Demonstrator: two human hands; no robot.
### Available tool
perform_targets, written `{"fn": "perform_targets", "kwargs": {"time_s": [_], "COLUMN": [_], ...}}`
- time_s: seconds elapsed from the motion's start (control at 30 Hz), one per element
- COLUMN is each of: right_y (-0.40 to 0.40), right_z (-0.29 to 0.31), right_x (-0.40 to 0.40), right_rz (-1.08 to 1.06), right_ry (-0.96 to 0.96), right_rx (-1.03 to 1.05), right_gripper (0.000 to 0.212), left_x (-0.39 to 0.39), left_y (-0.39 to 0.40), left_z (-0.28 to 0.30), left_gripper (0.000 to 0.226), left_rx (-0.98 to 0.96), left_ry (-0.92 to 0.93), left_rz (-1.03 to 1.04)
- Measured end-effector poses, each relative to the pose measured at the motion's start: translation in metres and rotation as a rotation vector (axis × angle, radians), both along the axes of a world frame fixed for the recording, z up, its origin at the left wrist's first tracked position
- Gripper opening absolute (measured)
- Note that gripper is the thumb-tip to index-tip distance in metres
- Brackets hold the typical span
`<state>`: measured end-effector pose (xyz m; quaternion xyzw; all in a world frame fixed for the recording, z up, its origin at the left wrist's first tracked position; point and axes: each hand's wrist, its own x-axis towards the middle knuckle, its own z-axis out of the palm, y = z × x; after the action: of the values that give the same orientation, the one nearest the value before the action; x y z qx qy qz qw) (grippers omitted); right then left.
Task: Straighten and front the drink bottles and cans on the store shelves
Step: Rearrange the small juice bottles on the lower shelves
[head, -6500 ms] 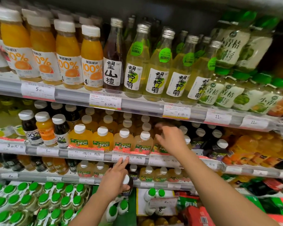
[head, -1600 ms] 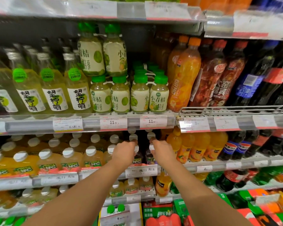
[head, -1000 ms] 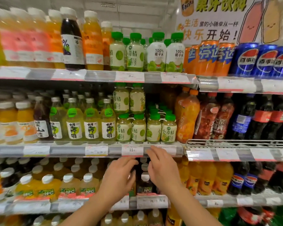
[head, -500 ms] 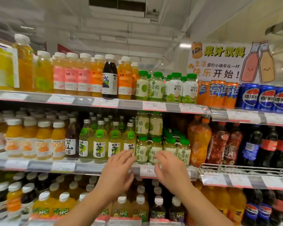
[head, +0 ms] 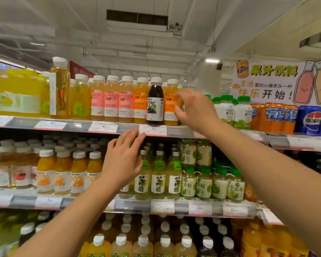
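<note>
My right hand (head: 195, 110) is raised to the top shelf (head: 104, 127). Its fingers and thumb are spread in a curve at the right edge of an orange juice bottle (head: 170, 106), beside a dark grape juice bottle (head: 155, 102). I cannot see anything held in it, and it hides the bottles behind. My left hand (head: 122, 160) is lower, with fingers straight and together, its fingertips just under the top shelf's price rail. It hovers in front of the lime glass bottles (head: 157, 175) on the second shelf.
Green-capped white bottles (head: 243, 112), orange Fanta cans (head: 274, 117) and blue Pepsi cans (head: 311, 119) stand to the right on the top shelf. A juice sign (head: 278, 84) hangs above them. Orange juice bottles (head: 61, 173) fill the second shelf's left side, with more bottles below.
The view has tilted up from the lower shelves. Both hands have risen; the right one has gone up to the top shelf's bottles and the left one to just under its rail.
</note>
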<state>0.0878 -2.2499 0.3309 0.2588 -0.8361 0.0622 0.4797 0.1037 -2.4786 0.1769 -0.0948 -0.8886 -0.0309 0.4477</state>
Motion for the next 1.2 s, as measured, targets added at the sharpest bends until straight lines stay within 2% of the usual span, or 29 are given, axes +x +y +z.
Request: {"fn": "perform_targets", "kwargs": {"time_s": [0.17, 0.23, 0.37, 0.5, 0.6, 0.67, 0.8, 1.07, 1.2], "right_y": [-0.060, -0.077, -0.097, -0.098, -0.096, -0.091, -0.075, -0.013, 0.019], "right_z": [0.051, 0.062, 0.060, 0.047, 0.034, 0.026, 0.014, -0.046, -0.088], "right_x": [-0.013, -0.020, -0.031, -0.028, -0.015, -0.002, 0.036, 0.129, 0.172], "right_rz": [-0.044, -0.117, -0.207, -0.152, -0.088, -0.027, 0.013, 0.052, 0.077], "right_ry": [-0.132, -0.182, -0.195, -0.049, 0.001, -0.053, -0.190, -0.157, -0.247], "right_rx": [0.021, 0.043, 0.054, -0.135, -0.277, -0.333, -0.380, -0.538, -0.669], "right_gripper": [0.076, 0.082, 0.067, 0.059, 0.062, 0.070, 0.056, 0.047, 0.044], "left_x": [0.000, -0.002, -0.009, -0.016, -0.017, -0.016, -0.012, 0.013, 0.055], "left_y": [0.002, -0.002, -0.007, -0.006, -0.003, -0.002, -0.003, 0.012, 0.042], "left_z": [0.004, 0.002, -0.004, -0.010, -0.010, -0.008, -0.007, 0.009, -0.003], "left_gripper": [0.072, 0.071, 0.072, 0.074, 0.074, 0.074, 0.077, 0.074, 0.061], "left_rx": [0.017, 0.017, 0.018, 0.042, 0.061, 0.065, 0.039, 0.095, 0.122], "left_ry": [0.003, 0.016, 0.037, 0.053, 0.021, 0.009, -0.009, -0.155, -0.220], "left_rz": [-0.019, -0.041, -0.083, -0.105, -0.108, -0.099, -0.067, -0.042, -0.122]}}
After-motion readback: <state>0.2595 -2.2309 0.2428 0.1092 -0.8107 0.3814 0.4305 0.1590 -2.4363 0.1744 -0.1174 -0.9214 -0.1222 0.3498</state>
